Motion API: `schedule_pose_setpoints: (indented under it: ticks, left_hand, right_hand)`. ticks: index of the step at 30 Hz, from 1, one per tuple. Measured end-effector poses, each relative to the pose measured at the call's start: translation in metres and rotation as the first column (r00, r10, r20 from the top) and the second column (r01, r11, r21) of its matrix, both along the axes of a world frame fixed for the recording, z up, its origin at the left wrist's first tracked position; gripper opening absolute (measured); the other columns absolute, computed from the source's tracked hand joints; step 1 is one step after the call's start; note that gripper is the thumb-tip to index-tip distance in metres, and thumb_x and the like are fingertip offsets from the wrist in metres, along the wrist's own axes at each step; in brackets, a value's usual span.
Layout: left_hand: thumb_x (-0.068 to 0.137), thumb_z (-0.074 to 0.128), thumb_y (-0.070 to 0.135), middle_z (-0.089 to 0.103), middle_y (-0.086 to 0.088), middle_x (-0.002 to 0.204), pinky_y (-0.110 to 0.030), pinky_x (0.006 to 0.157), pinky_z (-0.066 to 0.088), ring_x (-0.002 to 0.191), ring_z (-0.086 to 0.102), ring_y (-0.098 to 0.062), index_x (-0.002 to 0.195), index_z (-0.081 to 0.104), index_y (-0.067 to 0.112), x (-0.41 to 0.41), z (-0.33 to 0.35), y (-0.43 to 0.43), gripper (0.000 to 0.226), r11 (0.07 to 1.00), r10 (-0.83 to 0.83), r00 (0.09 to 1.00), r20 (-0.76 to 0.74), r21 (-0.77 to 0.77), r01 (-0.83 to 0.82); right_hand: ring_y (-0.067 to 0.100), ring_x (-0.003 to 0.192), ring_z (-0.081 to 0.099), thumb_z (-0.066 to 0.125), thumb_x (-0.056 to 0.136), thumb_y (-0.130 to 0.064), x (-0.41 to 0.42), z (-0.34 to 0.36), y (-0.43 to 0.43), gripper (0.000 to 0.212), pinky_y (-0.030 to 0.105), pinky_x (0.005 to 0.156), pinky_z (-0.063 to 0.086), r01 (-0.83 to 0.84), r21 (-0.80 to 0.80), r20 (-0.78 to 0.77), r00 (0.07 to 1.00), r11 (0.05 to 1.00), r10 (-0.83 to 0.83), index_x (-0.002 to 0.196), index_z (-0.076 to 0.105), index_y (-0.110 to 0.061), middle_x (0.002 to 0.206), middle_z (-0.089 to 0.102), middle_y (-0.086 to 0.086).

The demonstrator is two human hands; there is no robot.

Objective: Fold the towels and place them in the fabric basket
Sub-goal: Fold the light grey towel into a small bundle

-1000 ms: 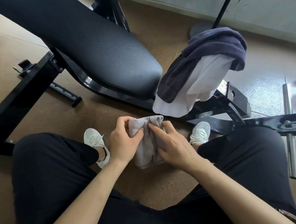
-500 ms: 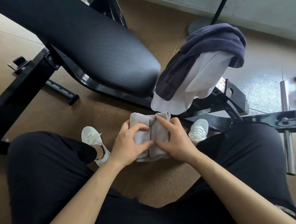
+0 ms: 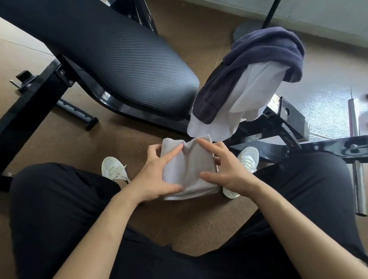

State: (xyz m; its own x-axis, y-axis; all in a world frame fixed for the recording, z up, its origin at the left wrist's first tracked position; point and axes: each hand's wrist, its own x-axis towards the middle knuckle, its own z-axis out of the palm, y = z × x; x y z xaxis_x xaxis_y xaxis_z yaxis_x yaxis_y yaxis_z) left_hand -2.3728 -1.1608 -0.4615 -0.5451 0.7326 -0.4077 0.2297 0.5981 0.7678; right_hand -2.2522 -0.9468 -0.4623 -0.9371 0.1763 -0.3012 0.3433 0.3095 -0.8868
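Two hands on one grey towel (image 3: 189, 168) | we pinch it between the knees, left hand (image 3: 153, 176) and right hand (image 3: 226, 169) equally near, one per side | long axis points toward the bench (image 3: 126, 66) | basket unseen, we think.

Head-worn view, steeply downward, close.
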Motion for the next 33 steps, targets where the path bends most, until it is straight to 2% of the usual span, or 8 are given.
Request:
schedule_pose_setpoints:
  ticks: [2,8,10,15,21,25,29,33]
  left_hand:
    - [0.072,0.089,0.031,0.009,0.012,0.145,-0.031,0.108,0.04,0.132,0.038,-0.023,0.156,0.021,0.051,0.004,-0.002,0.001,0.111,0.998,-0.023,0.998,-0.053,-0.062,0.02]
    - [0.068,0.089,0.036,0.011,0.01,0.14,-0.038,0.097,0.049,0.122,0.052,-0.033,0.158,0.019,0.047,0.014,-0.004,0.005,0.114,0.993,0.025,0.978,-0.207,-0.104,-0.047]
    - [0.069,0.088,0.033,0.012,0.01,0.139,-0.037,0.098,0.049,0.119,0.051,-0.029,0.152,0.028,0.053,0.013,-0.001,0.005,0.104,0.998,0.046,0.976,-0.213,-0.031,-0.054]
    - [0.077,0.084,0.024,0.018,0.005,0.133,-0.027,0.104,0.038,0.115,0.039,-0.018,0.139,0.048,0.052,0.005,0.008,0.002,0.077,0.998,0.047,0.993,-0.109,0.036,-0.043]
    - [0.078,0.084,0.026,0.02,0.004,0.127,-0.032,0.103,0.042,0.116,0.038,-0.017,0.157,0.02,0.051,-0.004,0.007,-0.001,0.104,0.998,0.04,0.999,0.029,-0.055,-0.039]
    - [0.074,0.083,0.028,0.019,0.005,0.123,-0.028,0.095,0.041,0.112,0.045,-0.02,0.159,0.012,0.048,0.002,0.001,0.002,0.113,0.992,0.044,0.999,-0.032,-0.121,-0.047]
    - [0.069,0.085,0.032,0.02,0.008,0.124,-0.039,0.1,0.05,0.114,0.052,-0.025,0.157,0.017,0.052,0.011,-0.007,0.003,0.112,0.995,0.091,0.984,-0.151,-0.02,-0.095]
    - [0.073,0.081,0.033,0.024,0.009,0.13,-0.035,0.099,0.053,0.116,0.052,-0.019,0.155,0.025,0.051,0.019,-0.011,0.005,0.101,0.992,0.087,0.984,-0.158,0.1,-0.072]
  right_hand:
    - [0.014,0.116,0.05,0.077,0.085,-0.014,0.0,-0.001,-0.005,0.085,0.019,0.098,0.044,-0.075,0.11,0.01,0.997,0.991,0.075,0.157,0.034,-0.031,0.127,0.037,0.0]
    - [0.006,0.113,0.041,0.074,0.085,-0.014,-0.004,-0.003,-0.01,0.086,0.005,0.099,0.031,-0.126,0.273,0.012,0.992,0.954,0.127,0.157,0.032,-0.033,0.126,0.035,-0.001]
    - [0.004,0.11,0.043,0.073,0.085,-0.01,-0.005,-0.002,-0.009,0.084,0.006,0.098,0.034,-0.083,0.232,0.004,0.996,0.969,0.084,0.156,0.035,-0.031,0.125,0.036,0.002]
    - [0.02,0.121,0.054,0.075,0.082,-0.013,-0.001,-0.002,-0.005,0.083,0.039,0.105,0.05,0.051,0.019,0.002,0.999,0.999,-0.051,0.151,0.04,-0.043,0.13,0.041,0.0]
    - [0.018,0.126,0.052,0.075,0.088,-0.008,0.002,0.003,-0.006,0.081,0.033,0.101,0.053,0.049,-0.157,-0.025,0.998,0.986,-0.054,0.151,0.04,-0.044,0.137,0.04,-0.003]
    - [0.012,0.127,0.047,0.073,0.087,-0.009,0.002,0.0,-0.008,0.087,0.024,0.108,0.042,-0.062,0.035,-0.008,0.998,0.997,0.062,0.158,0.031,-0.035,0.135,0.038,-0.002]
    - [-0.001,0.117,0.042,0.073,0.083,-0.011,-0.003,-0.002,-0.014,0.088,0.004,0.098,0.032,-0.064,0.22,-0.031,0.997,0.973,0.073,0.157,0.032,-0.033,0.129,0.036,-0.005]
    - [0.01,0.112,0.044,0.071,0.078,-0.008,-0.007,-0.008,-0.014,0.088,0.023,0.1,0.044,-0.054,0.378,-0.031,0.997,0.924,0.071,0.155,0.035,-0.031,0.124,0.033,-0.011]
